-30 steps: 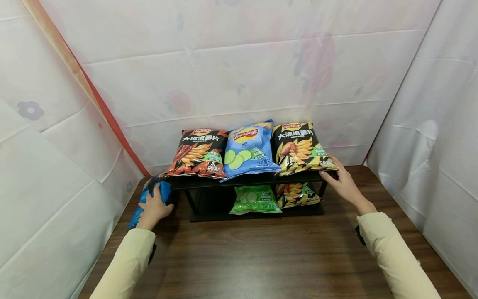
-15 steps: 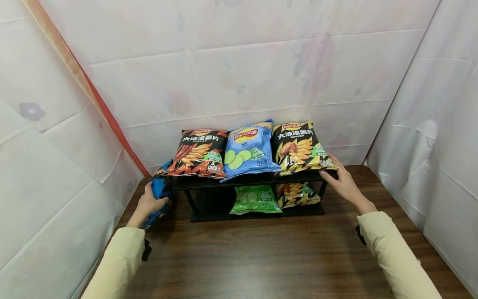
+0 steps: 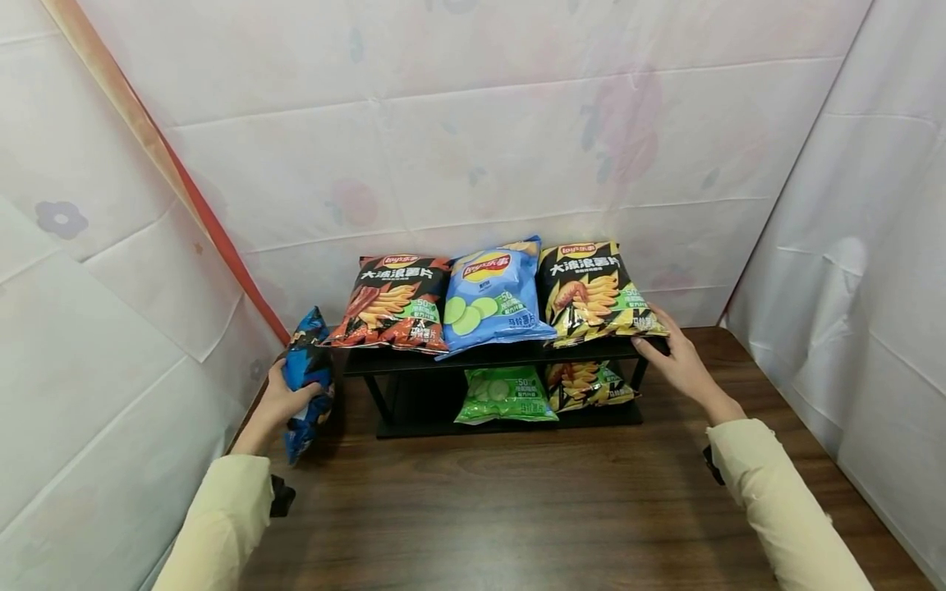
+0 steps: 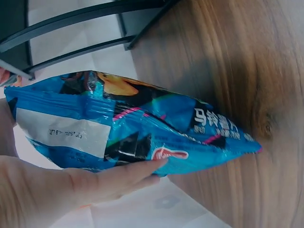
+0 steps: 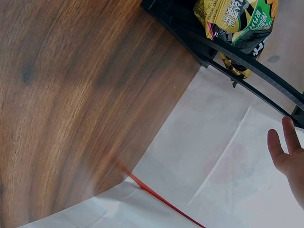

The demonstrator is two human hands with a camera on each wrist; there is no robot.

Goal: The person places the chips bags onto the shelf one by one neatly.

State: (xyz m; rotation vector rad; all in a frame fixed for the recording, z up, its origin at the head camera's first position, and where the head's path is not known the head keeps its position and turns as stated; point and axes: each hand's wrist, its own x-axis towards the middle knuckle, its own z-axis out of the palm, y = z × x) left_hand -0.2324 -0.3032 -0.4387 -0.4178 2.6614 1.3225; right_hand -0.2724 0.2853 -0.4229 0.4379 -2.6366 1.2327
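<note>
My left hand (image 3: 281, 400) grips a blue and black bag of potato chips (image 3: 301, 410), thumb on one side and fingers on the other. The bag stands on its edge, left of a black two-tier rack (image 3: 473, 359). In the left wrist view the blue chip bag (image 4: 156, 123) shows its seam and white label. At the rack's right end, my right hand (image 3: 683, 365) rests with extended fingers against the rack's corner, beside a yellow and black chip bag (image 3: 591, 295). Two straight fingers of the right hand (image 5: 289, 156) show in the right wrist view, near the rack's end.
On the top tier also lie a red and black chip bag (image 3: 395, 304) and a light blue one (image 3: 495, 300). A green bag (image 3: 506, 396) and another yellow one (image 3: 591, 390) lie on the lower tier. White cloth (image 3: 480, 164) rises behind the wooden table (image 3: 488, 509).
My left hand has shifted left and drawn the blue chip bag from a slant to more upright, pointing front to back beside the rack. The right hand has stayed in place.
</note>
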